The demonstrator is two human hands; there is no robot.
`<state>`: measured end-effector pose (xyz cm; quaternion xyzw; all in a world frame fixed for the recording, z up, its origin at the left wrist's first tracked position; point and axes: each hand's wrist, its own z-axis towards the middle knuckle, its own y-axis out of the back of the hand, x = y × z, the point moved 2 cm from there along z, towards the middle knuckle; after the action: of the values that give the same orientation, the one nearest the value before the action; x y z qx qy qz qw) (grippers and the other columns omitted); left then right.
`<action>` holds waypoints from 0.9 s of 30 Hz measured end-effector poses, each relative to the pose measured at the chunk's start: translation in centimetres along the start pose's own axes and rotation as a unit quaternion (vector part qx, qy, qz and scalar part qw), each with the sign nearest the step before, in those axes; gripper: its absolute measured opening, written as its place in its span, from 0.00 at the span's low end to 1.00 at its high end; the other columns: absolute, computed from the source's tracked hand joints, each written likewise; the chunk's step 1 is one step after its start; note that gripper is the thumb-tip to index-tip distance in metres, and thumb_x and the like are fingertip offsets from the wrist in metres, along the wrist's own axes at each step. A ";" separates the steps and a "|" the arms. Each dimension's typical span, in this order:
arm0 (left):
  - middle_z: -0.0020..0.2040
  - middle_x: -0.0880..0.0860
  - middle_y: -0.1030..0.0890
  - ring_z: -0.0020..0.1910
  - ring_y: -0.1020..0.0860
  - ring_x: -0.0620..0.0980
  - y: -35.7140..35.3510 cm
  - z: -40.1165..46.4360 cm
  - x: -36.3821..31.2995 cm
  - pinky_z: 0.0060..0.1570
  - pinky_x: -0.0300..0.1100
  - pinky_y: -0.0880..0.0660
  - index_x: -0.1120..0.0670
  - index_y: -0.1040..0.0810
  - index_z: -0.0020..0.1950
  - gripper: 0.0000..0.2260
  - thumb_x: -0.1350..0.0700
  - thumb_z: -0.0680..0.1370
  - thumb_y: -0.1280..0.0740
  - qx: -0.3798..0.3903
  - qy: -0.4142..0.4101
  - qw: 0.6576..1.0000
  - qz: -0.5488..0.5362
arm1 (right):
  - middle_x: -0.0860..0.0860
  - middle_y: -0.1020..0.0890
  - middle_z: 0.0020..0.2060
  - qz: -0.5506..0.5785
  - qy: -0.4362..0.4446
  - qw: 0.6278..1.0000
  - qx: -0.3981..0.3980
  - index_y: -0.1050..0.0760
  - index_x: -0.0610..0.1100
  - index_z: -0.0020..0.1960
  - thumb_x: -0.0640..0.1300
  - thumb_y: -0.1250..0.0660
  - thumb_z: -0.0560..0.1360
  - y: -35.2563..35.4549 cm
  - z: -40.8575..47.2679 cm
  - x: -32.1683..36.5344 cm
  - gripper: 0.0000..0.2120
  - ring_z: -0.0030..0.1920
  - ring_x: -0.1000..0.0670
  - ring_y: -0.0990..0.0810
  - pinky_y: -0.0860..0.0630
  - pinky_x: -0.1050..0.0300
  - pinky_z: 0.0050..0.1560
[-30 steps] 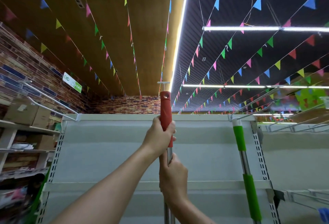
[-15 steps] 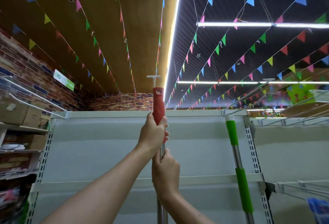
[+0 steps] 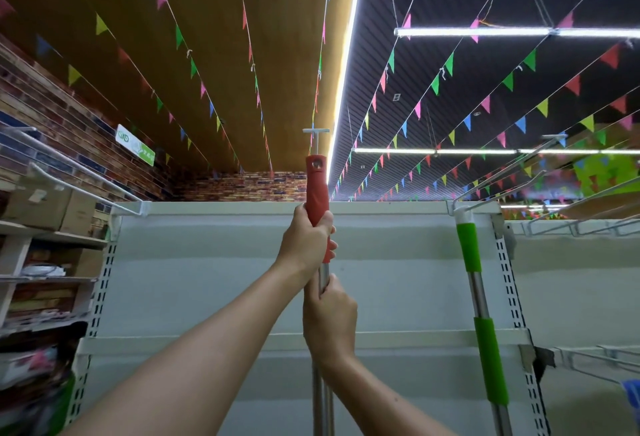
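We held a red-topped steel pole (image 3: 317, 189) upright.
Left grip (image 3: 306, 238) curled round its red sleeve, right grip (image 3: 330, 318) round the bare shaft below.

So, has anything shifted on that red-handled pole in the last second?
Nothing of note: only the view drifted a little. The left hand still holds the pole's red handle, the right hand still holds the metal shaft just below, and the green-handled pole stays against the shelf.
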<state>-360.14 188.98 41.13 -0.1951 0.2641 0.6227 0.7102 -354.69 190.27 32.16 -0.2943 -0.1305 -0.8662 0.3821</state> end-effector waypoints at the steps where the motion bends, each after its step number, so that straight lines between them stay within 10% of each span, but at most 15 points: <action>1: 0.44 0.53 0.24 0.38 0.23 0.50 0.0 0.1 -0.1 0.41 0.44 0.22 0.54 0.33 0.61 0.09 0.54 0.82 0.42 0.001 0.002 1.000 0.003 | 0.50 0.27 0.29 -0.001 -0.001 1.000 0.002 0.30 0.42 0.39 0.60 0.47 0.79 0.0 0.1 0.1 0.23 0.28 0.52 0.30 0.32 0.53 0.33; 16: 0.43 0.53 0.23 0.37 0.23 0.51 0.4 0.1 -0.1 0.39 0.45 0.23 0.57 0.31 0.63 0.12 0.55 0.81 0.41 0.007 0.028 0.999 -0.031 | 0.50 0.27 0.31 -0.025 -0.014 0.999 0.014 0.33 0.43 0.39 0.61 0.50 0.79 0.3 -0.5 1.0 0.23 0.31 0.52 0.30 0.35 0.56 0.30; 21: 0.43 0.53 0.23 0.37 0.23 0.50 0.4 -0.3 0.3 0.39 0.43 0.23 0.56 0.31 0.63 0.11 0.54 0.81 0.41 0.001 0.029 0.999 -0.033 | 0.45 0.24 0.33 0.030 -0.049 0.997 0.054 0.31 0.41 0.43 0.66 0.48 0.77 0.2 -1.1 0.5 0.27 0.32 0.44 0.24 0.22 0.47 0.34; 27: 0.40 0.53 0.25 0.34 0.25 0.50 0.2 0.2 0.4 0.37 0.45 0.25 0.58 0.31 0.63 0.12 0.56 0.81 0.40 -0.011 0.042 0.997 -0.067 | 0.47 0.21 0.38 0.146 -0.067 0.978 0.134 0.33 0.50 0.52 0.57 0.39 0.77 1.0 -4.6 -1.9 0.12 0.32 0.50 0.21 0.21 0.55 0.37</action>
<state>-360.27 189.45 41.10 -0.2464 0.2729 0.5682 0.7362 -354.81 188.63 27.39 -0.3133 -0.2264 -0.7541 0.5310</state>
